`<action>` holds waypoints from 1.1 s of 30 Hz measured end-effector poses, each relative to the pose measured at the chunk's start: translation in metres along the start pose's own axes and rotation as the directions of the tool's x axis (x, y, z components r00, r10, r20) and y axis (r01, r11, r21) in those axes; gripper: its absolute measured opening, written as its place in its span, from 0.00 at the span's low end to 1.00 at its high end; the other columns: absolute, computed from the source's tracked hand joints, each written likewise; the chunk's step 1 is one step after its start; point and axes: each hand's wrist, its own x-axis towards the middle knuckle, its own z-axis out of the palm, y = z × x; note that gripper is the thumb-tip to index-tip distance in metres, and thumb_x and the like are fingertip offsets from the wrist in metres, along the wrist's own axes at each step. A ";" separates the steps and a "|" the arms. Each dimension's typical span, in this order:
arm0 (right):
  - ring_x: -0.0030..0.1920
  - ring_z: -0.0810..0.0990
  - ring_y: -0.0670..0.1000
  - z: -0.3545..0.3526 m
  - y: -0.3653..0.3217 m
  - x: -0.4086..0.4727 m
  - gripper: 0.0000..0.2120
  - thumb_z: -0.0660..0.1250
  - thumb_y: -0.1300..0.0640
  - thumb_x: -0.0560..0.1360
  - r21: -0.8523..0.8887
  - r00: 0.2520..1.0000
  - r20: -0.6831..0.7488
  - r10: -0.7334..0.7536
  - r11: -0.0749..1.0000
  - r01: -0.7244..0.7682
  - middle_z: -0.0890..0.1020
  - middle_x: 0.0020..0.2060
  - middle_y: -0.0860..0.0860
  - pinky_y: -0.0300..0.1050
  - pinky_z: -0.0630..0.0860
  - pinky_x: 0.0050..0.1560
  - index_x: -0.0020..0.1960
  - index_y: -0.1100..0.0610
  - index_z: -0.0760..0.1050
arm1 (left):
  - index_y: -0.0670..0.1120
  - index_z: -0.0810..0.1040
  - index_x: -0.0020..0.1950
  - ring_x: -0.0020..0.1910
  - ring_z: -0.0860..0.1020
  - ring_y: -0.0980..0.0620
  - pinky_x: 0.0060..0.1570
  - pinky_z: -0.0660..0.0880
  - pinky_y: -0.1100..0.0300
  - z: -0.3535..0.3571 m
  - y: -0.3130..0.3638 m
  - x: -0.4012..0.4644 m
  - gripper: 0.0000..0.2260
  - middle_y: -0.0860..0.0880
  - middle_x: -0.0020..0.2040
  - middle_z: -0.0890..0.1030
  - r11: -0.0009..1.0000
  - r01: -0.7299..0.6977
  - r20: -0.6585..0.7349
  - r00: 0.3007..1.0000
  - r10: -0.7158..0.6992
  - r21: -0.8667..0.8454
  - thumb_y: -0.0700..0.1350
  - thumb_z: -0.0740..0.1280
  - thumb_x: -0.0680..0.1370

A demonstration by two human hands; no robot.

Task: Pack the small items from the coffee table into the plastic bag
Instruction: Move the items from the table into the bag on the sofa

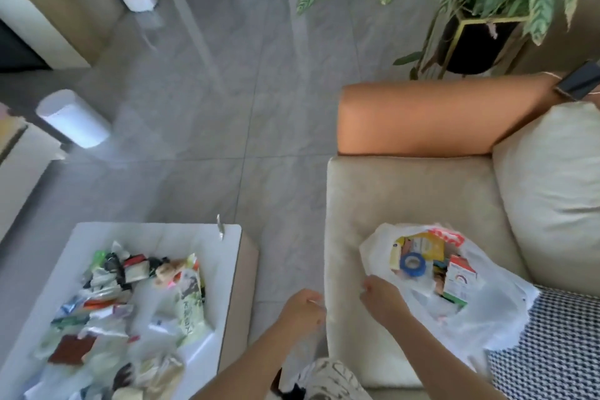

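Left side: white glossy coffee table (227,237) carries a heap of small items (130,308), mostly crinkly sachets, foil packets and soft clear wrappers, flat and light. One larger pale green pouch (191,305) with dark print lies at the heap's right edge. Plenty left to pack, so the job looks only partly done.

Middle: left hand (300,308) hovers over the gap between table and sofa, fingers curled. It seems to pinch something thin and pale; too blurred to tell what.

Right: right hand (381,297) has fingers curled at the near rim of the plastic bag (496,312), apparently holding the mouth open. Bag is thin, translucent white, slumped on the beige sofa seat (406,198). Inside: blue tape roll (412,265), yellow carton (428,247), small printed box (459,282).

Step, as judged: between drops, bag being readied. Next move calls for the left hand going back to the heap, while the right keeps the floppy rim wide.
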 end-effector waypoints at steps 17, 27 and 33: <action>0.55 0.78 0.48 0.263 -0.162 -0.149 0.10 0.59 0.52 0.78 -0.375 0.821 0.364 -0.440 0.738 0.562 0.81 0.51 0.47 0.39 0.71 0.53 0.55 0.52 0.76 | 0.39 0.75 0.60 0.38 0.76 0.53 0.32 0.74 0.69 -0.151 -0.334 -0.160 0.12 0.47 0.45 0.78 0.908 0.039 -0.363 0.909 -0.205 -0.416 0.40 0.64 0.78; 0.59 0.77 0.51 0.415 -0.159 -0.199 0.14 0.59 0.53 0.78 -0.499 0.805 0.477 -0.354 0.645 0.579 0.80 0.57 0.51 0.40 0.71 0.55 0.60 0.56 0.75 | 0.41 0.75 0.48 0.30 0.74 0.52 0.27 0.67 0.65 -0.138 -0.519 -0.205 0.02 0.46 0.37 0.76 0.632 0.098 -0.274 0.842 -0.464 -0.769 0.37 0.65 0.77; 0.61 0.76 0.51 0.482 -0.154 -0.177 0.14 0.59 0.53 0.79 -0.517 0.803 0.506 -0.316 0.633 0.576 0.78 0.59 0.52 0.39 0.69 0.54 0.62 0.58 0.73 | 0.40 0.77 0.55 0.33 0.75 0.51 0.31 0.69 0.64 -0.130 -0.566 -0.156 0.08 0.45 0.41 0.78 0.516 0.101 -0.232 0.809 -0.540 -0.850 0.39 0.65 0.77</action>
